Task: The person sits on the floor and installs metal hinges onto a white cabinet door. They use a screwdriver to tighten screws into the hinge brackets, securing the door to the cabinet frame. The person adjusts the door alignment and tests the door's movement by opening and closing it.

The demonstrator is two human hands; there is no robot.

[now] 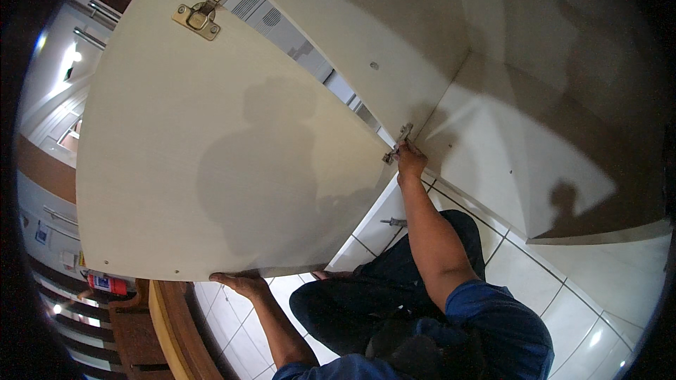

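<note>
A cream cabinet door point(162, 112) stands swung open on the left, with my shadow across its inner face. My left hand point(243, 285) grips its lower edge, some of the fingers hidden behind the panel. At the door's lower right corner, my right hand point(410, 162) has its fingers closed round the lower metal hinge point(389, 157), between the door and the cabinet side panel point(373, 42). An upper hinge point(201, 17) joins door and cabinet at the top. By my knee lies a dark tool with a thin tip point(394, 222), its kind unclear.
The cabinet interior point(486, 119) opens to the right, partly in shadow. White floor tiles point(521, 274) spread around my bent legs. At the lower left are wooden furniture point(165, 324) and a red cylinder resembling a fire extinguisher point(107, 283).
</note>
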